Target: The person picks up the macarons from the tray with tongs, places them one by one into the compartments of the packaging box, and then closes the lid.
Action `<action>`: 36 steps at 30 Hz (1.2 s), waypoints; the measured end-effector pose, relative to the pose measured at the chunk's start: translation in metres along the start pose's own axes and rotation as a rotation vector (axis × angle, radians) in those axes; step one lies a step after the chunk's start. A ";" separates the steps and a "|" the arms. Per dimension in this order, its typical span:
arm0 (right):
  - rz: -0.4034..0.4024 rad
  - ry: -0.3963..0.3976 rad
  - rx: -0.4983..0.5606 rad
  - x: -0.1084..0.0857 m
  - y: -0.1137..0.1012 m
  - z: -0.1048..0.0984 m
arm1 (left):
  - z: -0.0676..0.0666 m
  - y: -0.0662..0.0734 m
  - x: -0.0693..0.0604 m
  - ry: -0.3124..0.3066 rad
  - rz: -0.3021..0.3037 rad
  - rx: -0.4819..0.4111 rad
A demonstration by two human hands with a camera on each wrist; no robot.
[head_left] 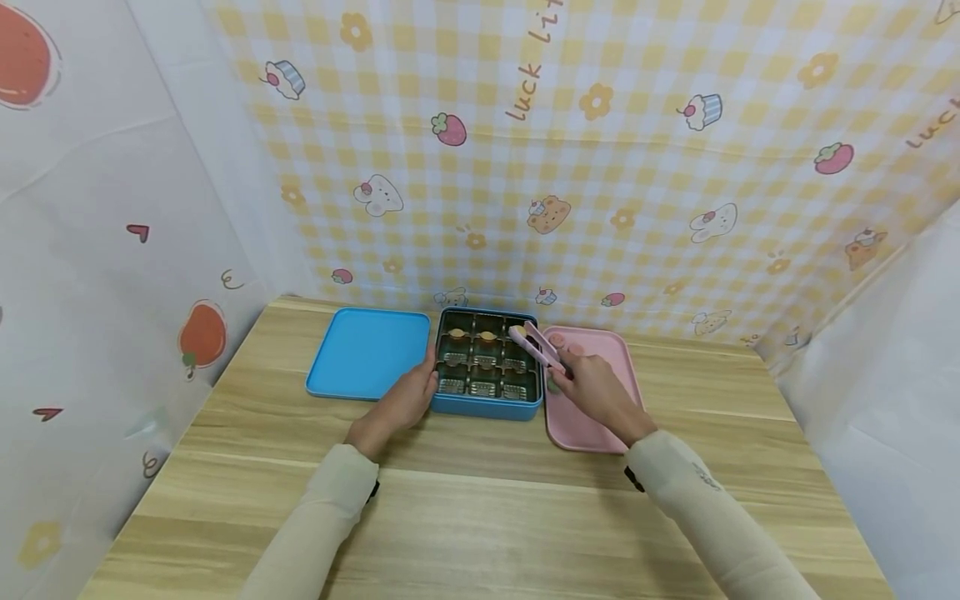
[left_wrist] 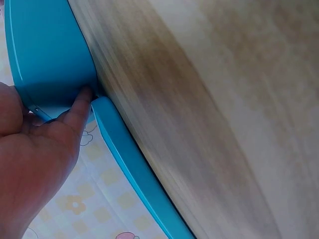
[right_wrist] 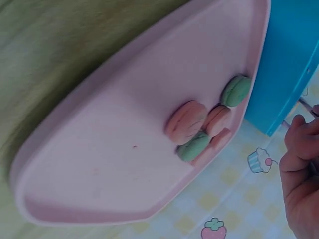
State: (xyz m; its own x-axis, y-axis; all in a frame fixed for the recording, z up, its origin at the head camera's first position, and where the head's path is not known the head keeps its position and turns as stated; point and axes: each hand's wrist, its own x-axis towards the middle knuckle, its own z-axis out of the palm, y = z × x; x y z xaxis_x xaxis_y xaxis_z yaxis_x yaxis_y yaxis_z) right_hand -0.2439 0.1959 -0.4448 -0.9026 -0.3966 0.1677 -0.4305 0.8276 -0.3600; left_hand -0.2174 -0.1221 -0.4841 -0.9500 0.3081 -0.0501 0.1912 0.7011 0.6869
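A blue tin box holds a dark divided insert, with yellow macarons in its back row. Along the box's left side my left hand rests; in the left wrist view a straight finger touches the blue wall. My right hand grips pale pink tongs. Their tips reach over the back right compartment, beside a yellow macaron; whether they pinch it, I cannot tell. In the right wrist view, pink and green macarons lie on the pink tray.
A flat blue lid lies left of the box. The pink tray stands close against the box's right side. A patterned cloth wall rises behind the wooden table.
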 end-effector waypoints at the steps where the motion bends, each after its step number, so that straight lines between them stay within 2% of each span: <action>1: 0.009 -0.008 -0.004 0.001 -0.002 0.000 | 0.000 0.000 0.000 -0.001 -0.001 -0.003; 10: 0.046 -0.050 -0.048 0.011 -0.012 -0.005 | 0.000 0.001 0.000 0.000 -0.006 -0.005; 18: 0.039 -0.081 -0.084 0.014 -0.011 -0.008 | 0.000 0.001 0.000 0.001 -0.005 -0.009; 22: 0.066 -0.090 -0.070 0.012 -0.010 -0.011 | 0.000 0.001 0.000 0.000 -0.004 -0.015; 25: 0.073 -0.050 -0.041 0.009 -0.006 -0.014 | 0.000 0.000 0.000 -0.002 -0.004 -0.012; 29: 0.035 0.076 -0.024 0.006 0.005 -0.017 | 0.000 -0.001 0.000 0.005 0.011 0.001; 31: 0.038 0.112 -0.016 0.005 0.012 -0.019 | 0.000 -0.001 0.000 0.007 0.019 0.005; 36: 0.132 0.082 0.016 0.001 0.027 -0.021 | -0.001 0.000 -0.001 -0.006 0.010 0.002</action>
State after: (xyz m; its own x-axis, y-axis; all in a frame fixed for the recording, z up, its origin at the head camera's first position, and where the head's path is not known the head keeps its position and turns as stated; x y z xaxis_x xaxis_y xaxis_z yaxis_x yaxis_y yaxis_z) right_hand -0.2562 0.2261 -0.4355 -0.9489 -0.2506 0.1919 -0.3087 0.8635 -0.3988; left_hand -0.2170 -0.1229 -0.4830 -0.9465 0.3191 -0.0477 0.2012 0.6995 0.6857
